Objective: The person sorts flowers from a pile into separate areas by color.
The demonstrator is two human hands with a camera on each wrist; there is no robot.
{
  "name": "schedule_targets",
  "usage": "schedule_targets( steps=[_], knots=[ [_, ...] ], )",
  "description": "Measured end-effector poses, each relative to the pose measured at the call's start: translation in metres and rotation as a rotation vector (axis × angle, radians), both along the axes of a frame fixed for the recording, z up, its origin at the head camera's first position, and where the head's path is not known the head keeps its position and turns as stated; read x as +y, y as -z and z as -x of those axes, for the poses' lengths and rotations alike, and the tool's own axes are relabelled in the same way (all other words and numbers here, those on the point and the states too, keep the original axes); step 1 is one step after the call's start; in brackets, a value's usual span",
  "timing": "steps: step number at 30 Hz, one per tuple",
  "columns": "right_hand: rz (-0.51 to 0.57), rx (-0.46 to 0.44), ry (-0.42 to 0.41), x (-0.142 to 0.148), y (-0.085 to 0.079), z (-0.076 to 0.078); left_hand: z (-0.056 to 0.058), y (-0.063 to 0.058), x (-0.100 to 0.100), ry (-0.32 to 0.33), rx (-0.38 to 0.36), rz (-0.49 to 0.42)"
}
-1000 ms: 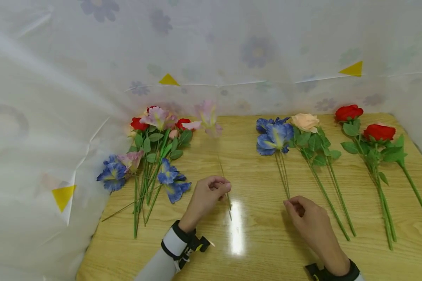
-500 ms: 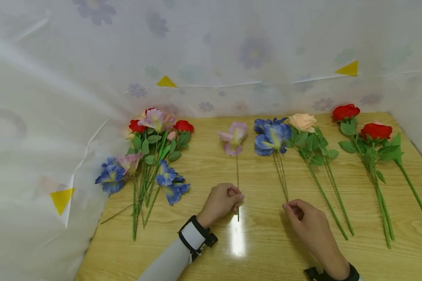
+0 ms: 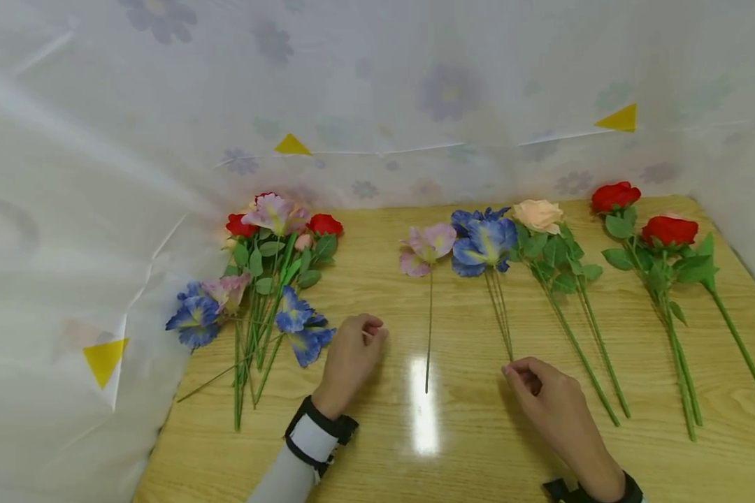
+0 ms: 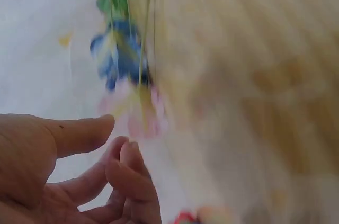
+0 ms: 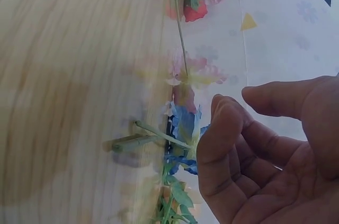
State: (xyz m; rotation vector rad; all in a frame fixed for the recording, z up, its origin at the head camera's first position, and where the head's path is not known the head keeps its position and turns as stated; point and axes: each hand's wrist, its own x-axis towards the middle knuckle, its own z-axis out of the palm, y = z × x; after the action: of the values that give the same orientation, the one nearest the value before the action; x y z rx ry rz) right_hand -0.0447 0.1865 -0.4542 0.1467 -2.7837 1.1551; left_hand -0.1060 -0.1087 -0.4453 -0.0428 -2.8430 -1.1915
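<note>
My left hand [image 3: 352,360] is over the table left of a single pink iris [image 3: 433,241], its fingers loosely bent. In the left wrist view a gap shows between thumb and fingers [image 4: 132,176], with nothing held. The pink iris lies with its stem toward me, its bloom beside the blue irises [image 3: 486,243]. My right hand [image 3: 556,402] is at the stem ends of those blue irises, fingertips right at them in the head view. The right wrist view shows its thumb [image 5: 275,97] apart from the bent fingers, no stem between them.
A mixed pile of red roses [image 3: 324,224], pink irises [image 3: 277,213] and blue irises [image 3: 303,328] lies on the left of the wooden table [image 3: 377,461]. On the right lie peach roses [image 3: 538,215] and red roses [image 3: 670,230]. A pale flowered curtain [image 3: 377,84] borders the back.
My left hand brought the pink iris rightward, laid it beside the blue irises, let go and moved back left. My right hand has stayed at the blue iris stems.
</note>
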Motion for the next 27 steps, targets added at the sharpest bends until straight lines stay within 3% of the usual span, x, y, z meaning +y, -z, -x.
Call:
schedule_targets(
  steps=[6, 9, 11, 15, 18, 22, 27],
  knots=[
    [0.007, 0.022, -0.004, 0.001, -0.001, -0.001, -0.004, -0.013, -0.069, -0.25, 0.299, 0.212],
    [0.01, 0.028, -0.006, 0.002, -0.002, -0.002, -0.01, -0.015, -0.102, -0.34, 0.352, 0.247],
    [0.014, 0.031, -0.01, 0.001, -0.002, -0.003, -0.014, -0.017, -0.119, -0.359, 0.361, 0.266],
    [0.018, 0.051, -0.029, 0.0, -0.001, -0.003, -0.021, -0.016, -0.142, -0.309, 0.312, 0.349],
    [0.018, 0.061, -0.042, 0.0, -0.001, -0.004, -0.025, -0.012, -0.15, -0.264, 0.201, 0.405],
    [0.021, 0.058, -0.049, -0.001, -0.001, -0.005, -0.027, -0.003, -0.155, -0.254, 0.066, 0.408],
    [0.021, 0.047, -0.056, -0.001, -0.002, -0.006, -0.026, 0.004, -0.155, -0.282, 0.053, 0.389]
  ],
)
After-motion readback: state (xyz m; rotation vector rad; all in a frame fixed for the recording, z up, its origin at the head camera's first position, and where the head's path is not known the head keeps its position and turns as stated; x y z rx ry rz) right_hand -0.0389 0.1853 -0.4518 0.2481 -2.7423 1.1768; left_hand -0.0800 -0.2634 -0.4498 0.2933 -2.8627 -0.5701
